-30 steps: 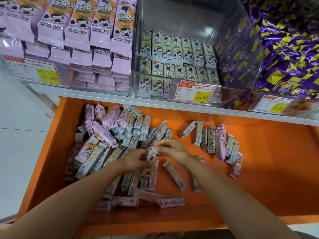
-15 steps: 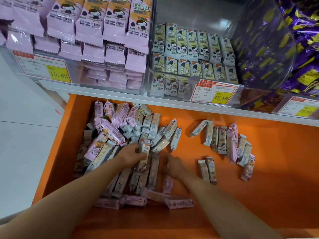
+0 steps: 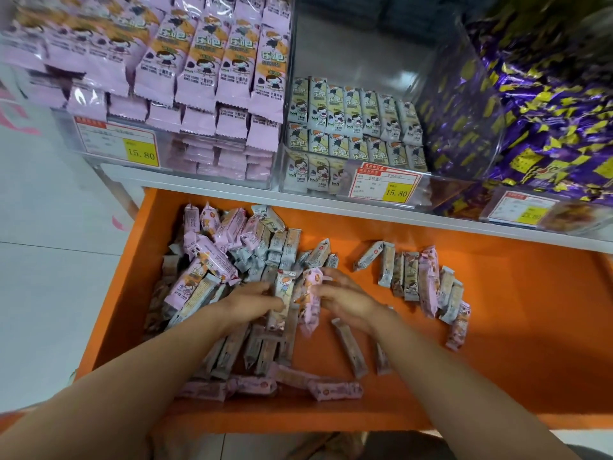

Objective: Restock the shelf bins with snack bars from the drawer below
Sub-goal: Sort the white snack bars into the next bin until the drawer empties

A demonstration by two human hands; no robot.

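Loose snack bars (image 3: 232,260) lie in the orange drawer (image 3: 514,343), heaped at its left and centre, with a smaller row to the right. The left hand (image 3: 252,302) grasps a grey-wrapped bar (image 3: 284,290) upright; the right hand (image 3: 351,298) grasps a pink-wrapped bar (image 3: 311,295) just beside it.

Recommended: sort by wrapper colour; square the bars face-up into one stack before lifting; grey stock suits the part-filled middle bin (image 3: 365,51), pink the left bin (image 3: 199,157).

Wrappers show a cartoon girl and characters that appear to read 乐吧; the left price tag (image 3: 116,141) and middle price tag (image 3: 384,182) read 15.80; smaller print is illegible.
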